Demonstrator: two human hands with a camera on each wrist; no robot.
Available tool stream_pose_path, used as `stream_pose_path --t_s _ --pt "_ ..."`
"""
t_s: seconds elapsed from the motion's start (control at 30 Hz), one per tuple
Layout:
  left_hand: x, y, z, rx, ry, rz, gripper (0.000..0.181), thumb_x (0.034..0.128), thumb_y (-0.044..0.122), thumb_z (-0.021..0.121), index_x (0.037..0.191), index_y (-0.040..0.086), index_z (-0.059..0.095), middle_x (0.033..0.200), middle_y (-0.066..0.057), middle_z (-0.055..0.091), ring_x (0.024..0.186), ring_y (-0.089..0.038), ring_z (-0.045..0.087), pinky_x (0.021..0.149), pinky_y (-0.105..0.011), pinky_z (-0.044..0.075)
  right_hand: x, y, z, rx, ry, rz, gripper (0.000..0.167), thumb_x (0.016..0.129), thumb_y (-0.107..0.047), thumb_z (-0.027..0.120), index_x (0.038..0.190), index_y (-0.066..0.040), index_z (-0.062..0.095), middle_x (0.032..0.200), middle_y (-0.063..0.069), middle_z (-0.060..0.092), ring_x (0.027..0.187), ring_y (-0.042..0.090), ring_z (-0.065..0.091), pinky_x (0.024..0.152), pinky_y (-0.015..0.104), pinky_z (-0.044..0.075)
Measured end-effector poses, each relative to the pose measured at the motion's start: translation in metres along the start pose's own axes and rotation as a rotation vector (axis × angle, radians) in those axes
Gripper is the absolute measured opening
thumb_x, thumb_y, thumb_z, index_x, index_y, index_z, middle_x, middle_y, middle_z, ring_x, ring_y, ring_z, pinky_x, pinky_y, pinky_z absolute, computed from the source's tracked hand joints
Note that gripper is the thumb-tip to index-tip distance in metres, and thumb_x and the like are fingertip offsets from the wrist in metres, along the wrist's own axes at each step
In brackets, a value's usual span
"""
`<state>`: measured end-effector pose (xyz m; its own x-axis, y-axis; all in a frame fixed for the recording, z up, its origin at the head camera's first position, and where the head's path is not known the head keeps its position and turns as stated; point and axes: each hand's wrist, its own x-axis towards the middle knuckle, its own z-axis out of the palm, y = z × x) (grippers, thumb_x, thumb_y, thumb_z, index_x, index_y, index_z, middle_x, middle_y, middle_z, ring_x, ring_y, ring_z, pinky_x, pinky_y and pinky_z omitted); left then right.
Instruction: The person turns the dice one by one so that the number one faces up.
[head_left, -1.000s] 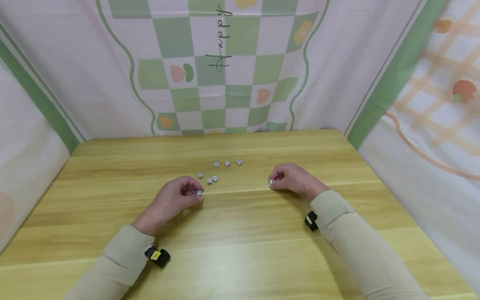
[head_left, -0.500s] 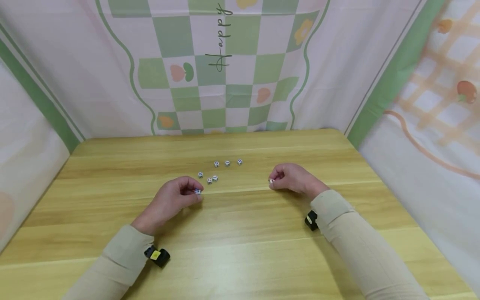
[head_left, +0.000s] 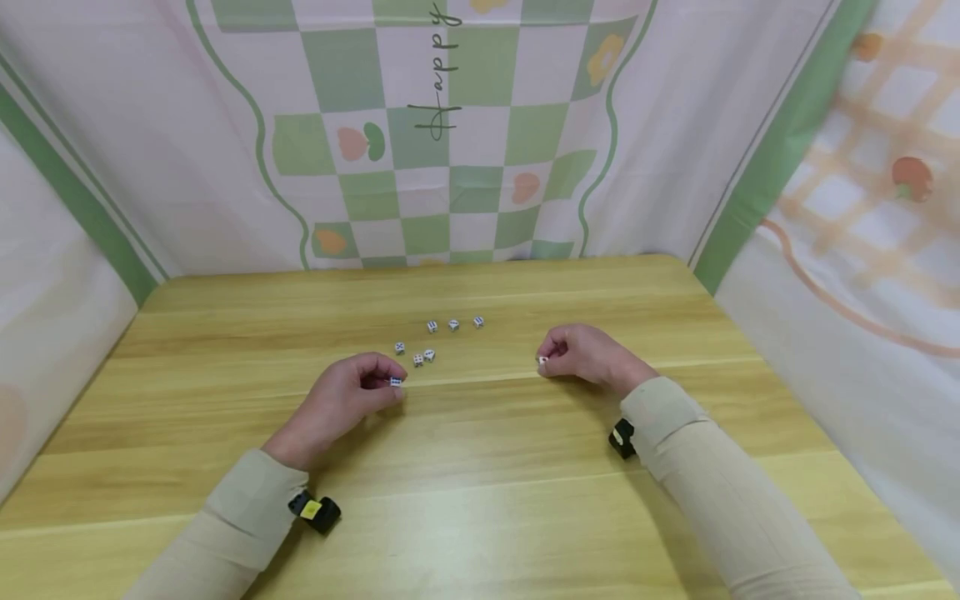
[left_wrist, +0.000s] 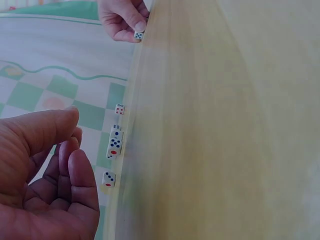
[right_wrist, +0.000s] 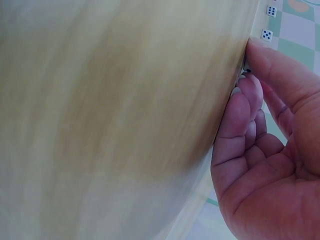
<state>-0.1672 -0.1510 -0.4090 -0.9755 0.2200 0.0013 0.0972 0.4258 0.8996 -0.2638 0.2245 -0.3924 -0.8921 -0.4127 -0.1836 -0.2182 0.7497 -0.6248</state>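
In the head view the left hand [head_left: 341, 407] pinches a small white die [head_left: 395, 382] between thumb and fingers, just above the wooden table [head_left: 465, 467]. The right hand [head_left: 588, 357] pinches another white die [head_left: 543, 361] at the table surface, mostly covered by its fingertips. Between the hands, a bit further back, a die [head_left: 418, 360] with red dots lies beside a second die [head_left: 429, 356], and a third die [head_left: 400, 347] is to their left. In the left wrist view, the left hand's [left_wrist: 50, 175] fingertips curl together and its die is hidden.
Three more dice lie further back in a loose row: a left one [head_left: 432, 326], a middle one [head_left: 453, 324] and a right one [head_left: 478, 322]. A patterned cloth [head_left: 480, 133] hangs behind the table, with cloth at both sides. Each wrist carries a black camera.
The die in the left hand has turned between the fingers and shows a different face. Both hands have stayed nearly in place; the dice on the table have not moved.
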Motion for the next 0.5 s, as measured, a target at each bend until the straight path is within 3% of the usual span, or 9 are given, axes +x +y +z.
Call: stream_pose_path --t_s 0.5 --pt "0.0003 0.0016 -0.0008 0.011 0.003 0.004 0.021 0.0943 0.010 0.077 0.115 0.007 0.073 0.109 -0.006 0.070 0.097 -0.023 0.062 0.077 -0.029 0.054 0.0000 -0.0017 -0.0007 0.009 -0.003 0.011 0.014 0.092 -0.019 0.081 0.099 -0.010 0.074 0.093 0.002 0.071 0.087 0.018 0.058 0.085 0.034 0.047"
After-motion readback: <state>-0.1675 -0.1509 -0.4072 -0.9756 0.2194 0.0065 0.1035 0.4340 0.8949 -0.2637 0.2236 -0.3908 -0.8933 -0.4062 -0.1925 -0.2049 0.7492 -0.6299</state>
